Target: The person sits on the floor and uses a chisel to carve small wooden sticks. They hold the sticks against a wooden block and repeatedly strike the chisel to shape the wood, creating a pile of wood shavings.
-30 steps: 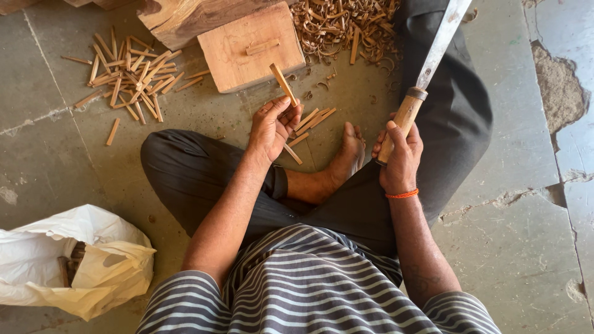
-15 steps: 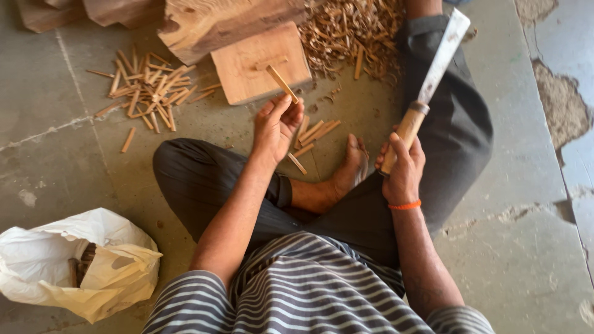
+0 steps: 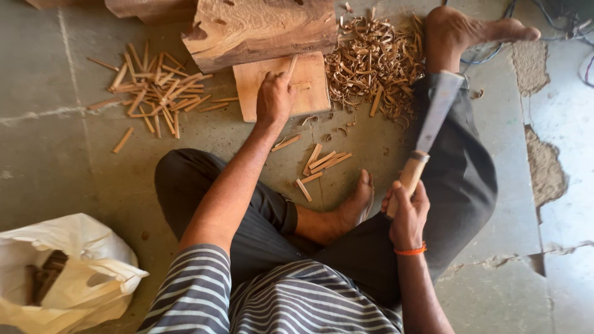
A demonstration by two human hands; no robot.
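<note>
I see left hand (image 3: 274,98) pinching wood stick (image 3: 291,65) upright on flat block (image 3: 309,86); right hand (image 3: 405,213) fisted round cleaver (image 3: 427,133) handle.

One flat wooden board (image 3: 281,93), one big rough log (image 3: 260,28), one broad-bladed knife (image 3: 427,136) and one white plastic bag (image 3: 68,272) are in view. Six short sticks (image 3: 318,164) lie by the bare foot; the stick pile (image 3: 158,93) and the heap of shavings (image 3: 371,62) are too many to count. Two hands show, the left hand (image 3: 273,99) and the right hand (image 3: 405,213).
</note>
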